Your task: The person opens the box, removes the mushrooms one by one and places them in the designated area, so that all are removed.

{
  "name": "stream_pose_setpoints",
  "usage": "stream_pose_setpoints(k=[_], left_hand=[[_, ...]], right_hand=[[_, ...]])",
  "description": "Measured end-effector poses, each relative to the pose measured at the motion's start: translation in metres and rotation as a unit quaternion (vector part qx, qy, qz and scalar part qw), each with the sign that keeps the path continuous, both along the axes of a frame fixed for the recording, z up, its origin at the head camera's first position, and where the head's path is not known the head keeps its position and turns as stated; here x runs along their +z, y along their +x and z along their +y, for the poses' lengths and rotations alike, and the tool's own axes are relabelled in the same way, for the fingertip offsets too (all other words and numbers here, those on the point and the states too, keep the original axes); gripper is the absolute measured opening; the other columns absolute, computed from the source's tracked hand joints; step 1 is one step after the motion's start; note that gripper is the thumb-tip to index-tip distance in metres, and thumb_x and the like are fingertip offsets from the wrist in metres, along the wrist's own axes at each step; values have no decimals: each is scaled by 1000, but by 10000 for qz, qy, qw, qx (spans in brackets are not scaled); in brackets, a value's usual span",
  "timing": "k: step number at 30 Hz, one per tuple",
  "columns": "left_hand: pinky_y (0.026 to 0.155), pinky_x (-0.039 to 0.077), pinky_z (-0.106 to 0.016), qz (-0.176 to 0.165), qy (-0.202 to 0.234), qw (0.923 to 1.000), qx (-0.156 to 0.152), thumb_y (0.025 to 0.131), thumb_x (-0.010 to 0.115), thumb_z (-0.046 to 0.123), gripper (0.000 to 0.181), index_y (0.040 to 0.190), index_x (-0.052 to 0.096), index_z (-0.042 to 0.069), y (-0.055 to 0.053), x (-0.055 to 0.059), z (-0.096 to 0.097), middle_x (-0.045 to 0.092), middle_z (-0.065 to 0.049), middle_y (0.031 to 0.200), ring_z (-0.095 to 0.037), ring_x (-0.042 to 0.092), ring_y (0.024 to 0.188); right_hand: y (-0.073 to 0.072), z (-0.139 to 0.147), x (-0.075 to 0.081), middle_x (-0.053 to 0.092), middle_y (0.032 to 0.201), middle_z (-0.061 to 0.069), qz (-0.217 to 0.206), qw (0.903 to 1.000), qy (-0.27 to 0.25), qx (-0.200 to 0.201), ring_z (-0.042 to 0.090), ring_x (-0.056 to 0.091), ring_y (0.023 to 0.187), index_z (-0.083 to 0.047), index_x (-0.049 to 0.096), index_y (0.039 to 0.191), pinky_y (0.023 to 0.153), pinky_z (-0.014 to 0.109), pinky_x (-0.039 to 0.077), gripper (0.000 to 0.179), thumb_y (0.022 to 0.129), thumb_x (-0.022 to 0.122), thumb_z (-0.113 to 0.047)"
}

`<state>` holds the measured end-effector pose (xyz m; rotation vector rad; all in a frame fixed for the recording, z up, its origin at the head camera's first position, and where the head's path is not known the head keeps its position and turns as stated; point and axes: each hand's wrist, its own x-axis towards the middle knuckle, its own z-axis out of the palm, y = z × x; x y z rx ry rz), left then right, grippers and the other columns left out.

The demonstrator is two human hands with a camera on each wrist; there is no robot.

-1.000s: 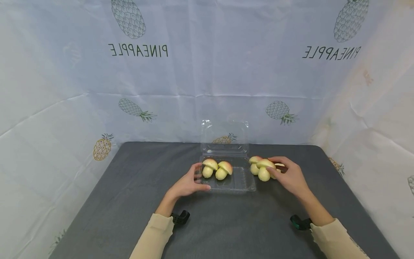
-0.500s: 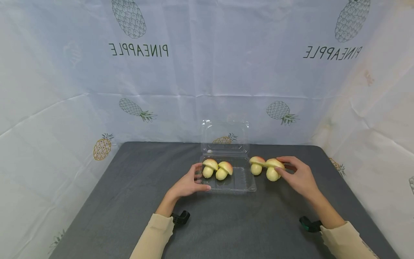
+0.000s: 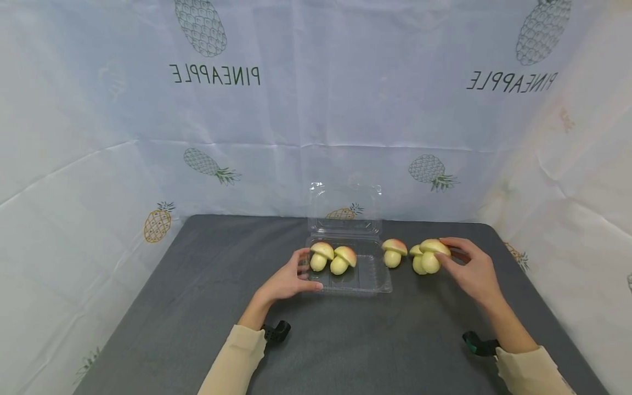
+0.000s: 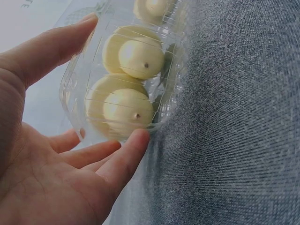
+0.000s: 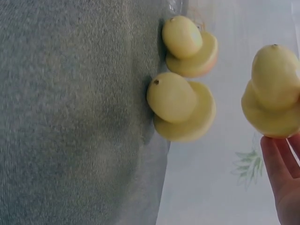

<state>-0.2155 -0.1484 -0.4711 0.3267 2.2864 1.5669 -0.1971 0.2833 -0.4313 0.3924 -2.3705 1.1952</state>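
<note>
A clear plastic clamshell container [image 3: 372, 277] stands with its lid up at the back. Two yellow toy mushrooms with reddish caps, a left one [image 3: 318, 263] and a right one [image 3: 340, 266], lie in its left half. My left hand [image 3: 286, 281] grips the container's left front corner, thumb along the front rim and fingers at the side. My right hand [image 3: 471, 271] holds a mushroom [image 3: 431, 263] by its cap, raised off the table in the right wrist view. Beside the container lies another mushroom [image 3: 392, 259]; one more [image 3: 417, 264] is partly hidden behind the held one.
The dark grey cloth-covered table [image 3: 355, 345] stretches towards me. A white curtain [image 3: 276, 109] with pineapple prints hangs close behind the container lid and along both sides.
My right hand has moved to the right with the held mushroom, uncovering the mushroom beside the container. My left hand and the container have stayed in place.
</note>
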Motion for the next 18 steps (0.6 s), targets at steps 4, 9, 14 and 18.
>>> stream_pose_setpoints(k=[4,9,14,18], left_hand=[[109,44,-55,2,6,10000,-11,89,82,24,100,162,15,12,0,0,0,19,-19,165,-42,39,143],[109,44,-56,25,16,10000,-34,90,81,23,99,162,15,12,0,0,0,19,-19,165,-42,39,143],[109,44,-56,57,4,10000,-43,90,81,23,99,162,15,11,0,0,1,18,-19,165,-42,39,143],[109,44,-55,51,-7,10000,-35,90,81,23,99,162,15,12,0,-1,0,18,-18,165,-42,39,143]], right_hand=[[0,6,-1,63,123,13,-52,9998,-86,-150,-7,57,106,0,68,126,89,7,47,36,92,77,-6],[-1,14,-2,65,123,2,-210,9992,-258,-216,-8,57,106,2,66,129,87,6,47,39,93,77,-8],[-4,21,-4,61,120,-15,-412,9983,-215,-340,-10,56,105,2,64,131,85,3,46,42,94,76,-14],[-6,26,-5,57,119,-21,-545,9972,-125,-501,-12,54,104,2,64,131,84,3,44,42,96,74,-20]])
